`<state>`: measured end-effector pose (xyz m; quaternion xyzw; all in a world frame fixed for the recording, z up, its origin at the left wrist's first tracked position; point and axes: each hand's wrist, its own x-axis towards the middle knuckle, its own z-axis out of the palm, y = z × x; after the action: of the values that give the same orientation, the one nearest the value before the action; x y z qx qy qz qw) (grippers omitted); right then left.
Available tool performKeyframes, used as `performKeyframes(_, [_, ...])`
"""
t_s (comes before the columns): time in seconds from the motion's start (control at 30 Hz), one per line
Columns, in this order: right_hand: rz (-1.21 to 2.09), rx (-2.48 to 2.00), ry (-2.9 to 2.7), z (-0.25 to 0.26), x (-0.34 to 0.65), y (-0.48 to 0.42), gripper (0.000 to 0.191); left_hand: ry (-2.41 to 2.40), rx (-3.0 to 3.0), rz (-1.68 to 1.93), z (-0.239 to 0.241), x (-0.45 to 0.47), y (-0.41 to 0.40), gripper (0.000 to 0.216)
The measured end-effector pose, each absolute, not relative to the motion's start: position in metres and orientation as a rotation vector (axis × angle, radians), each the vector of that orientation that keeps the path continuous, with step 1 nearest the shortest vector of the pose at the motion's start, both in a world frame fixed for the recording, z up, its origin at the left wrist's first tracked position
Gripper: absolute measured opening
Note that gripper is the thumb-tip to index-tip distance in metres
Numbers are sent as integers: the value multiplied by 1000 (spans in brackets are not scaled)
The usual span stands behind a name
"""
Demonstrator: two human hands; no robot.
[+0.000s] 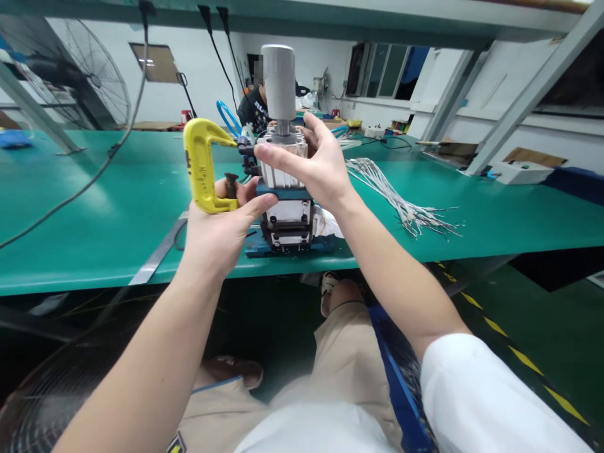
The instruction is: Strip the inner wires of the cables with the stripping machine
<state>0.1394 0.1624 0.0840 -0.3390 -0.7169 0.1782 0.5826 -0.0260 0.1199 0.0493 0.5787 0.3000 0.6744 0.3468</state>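
My left hand [221, 229] grips the lower end of a yellow C-clamp [202, 165], which stands upright just left of a small pneumatic press [287, 217]. The press sits at the front edge of the green workbench [94, 207], with a grey cylinder [279, 82] on top and a blue base. My right hand [316, 165] wraps around the press's silvery upper block, fingers curled on its left side.
A bundle of white wires [401, 195] lies right of the press. A metal strip [158, 251] lies at its left. Black cables hang from overhead. A fan [80, 75] stands far left. Another person [255, 104] sits behind the press. A white box [516, 171] rests far right.
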Motion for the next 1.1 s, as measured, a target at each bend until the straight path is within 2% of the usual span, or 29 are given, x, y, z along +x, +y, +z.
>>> performKeyframes(0.1, [508,-708,-1626,87,136,158,110,790,1480,1760,50,-25,119,44])
performKeyframes(0.6, [481,-667,-1600,94,131,148,75,786,1458,1759,53,-22,115,41])
performKeyframes(0.8, [483,-598,-1561,90,128,147,87,804,1390,1759,52,-22,112,39])
performKeyframes(0.93, [505,-620,-1586,89,128,155,86,778,1423,1724,52,-24,118,38])
performKeyframes(1.1, [452,-753,-1499,90,142,135,101,920,1532,1703,44,-35,101,25])
